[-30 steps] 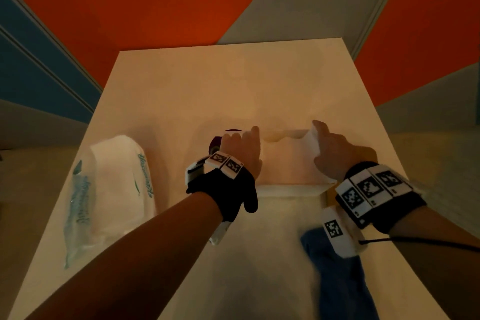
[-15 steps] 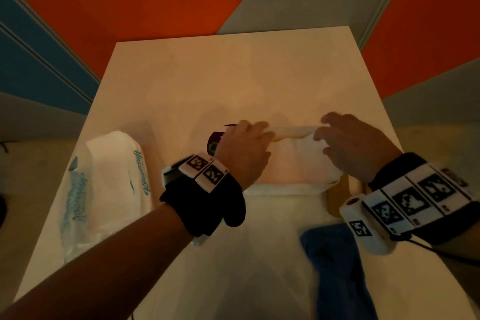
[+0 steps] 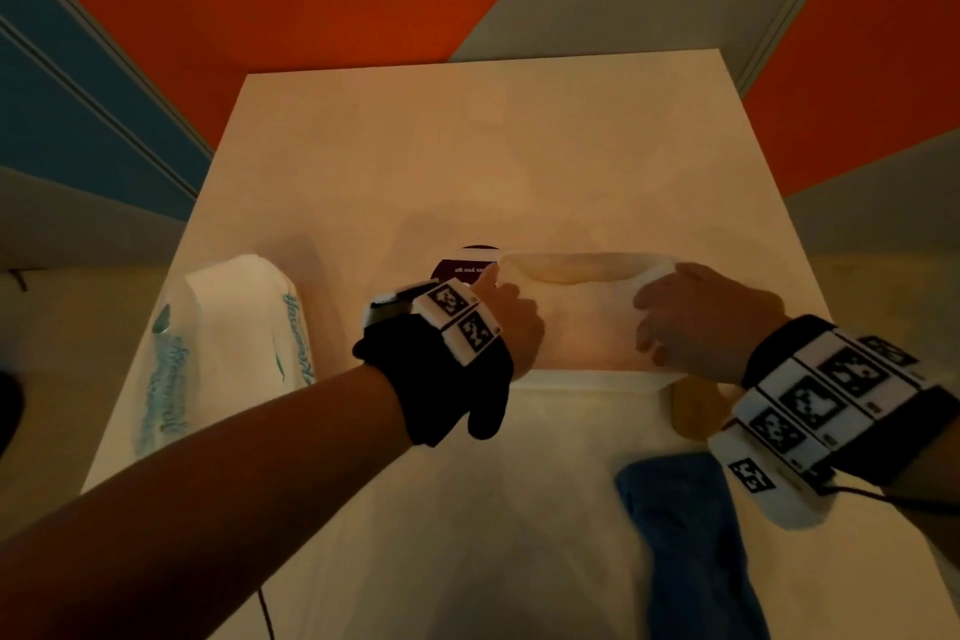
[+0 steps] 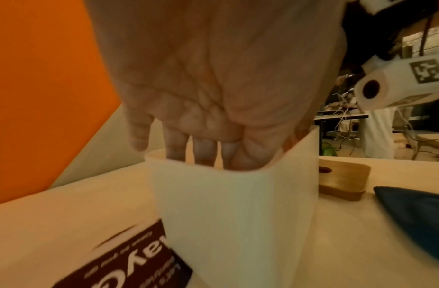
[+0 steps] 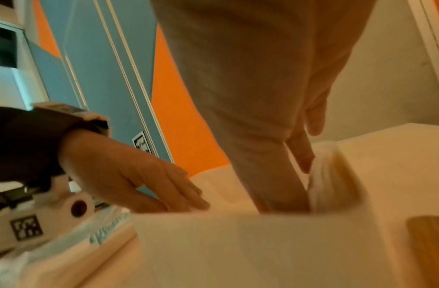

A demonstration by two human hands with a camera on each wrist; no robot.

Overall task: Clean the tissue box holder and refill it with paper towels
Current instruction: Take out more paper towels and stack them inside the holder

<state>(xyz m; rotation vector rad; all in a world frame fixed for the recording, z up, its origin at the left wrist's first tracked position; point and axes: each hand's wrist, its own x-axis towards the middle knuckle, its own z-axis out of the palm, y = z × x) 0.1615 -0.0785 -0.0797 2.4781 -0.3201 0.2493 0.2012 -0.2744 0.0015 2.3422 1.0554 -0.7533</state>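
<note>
The white tissue box holder (image 3: 582, 353) stands open-topped in the middle of the table. A stack of white paper towels (image 3: 584, 269) sits inside it, also seen bunched at the right end (image 5: 321, 175). My left hand (image 3: 511, 312) dips its straight fingers (image 4: 201, 150) into the holder's left end. At the right end, my right hand (image 3: 660, 322) reaches down inside with extended fingers (image 5: 299, 155) against the towels. Neither hand grips anything that I can see. The holder's walls hide the fingertips.
The wooden lid (image 3: 691, 405) lies right of the holder, and a blue cloth (image 3: 685, 535) lies in front of it. A plastic pack of paper towels (image 3: 234, 343) lies at the table's left edge. A dark maroon printed card (image 4: 130, 259) sits by the holder's left side.
Both hands lay on top of the towels a second ago. They have since slid towards the two ends and pushed their fingers down into the holder.
</note>
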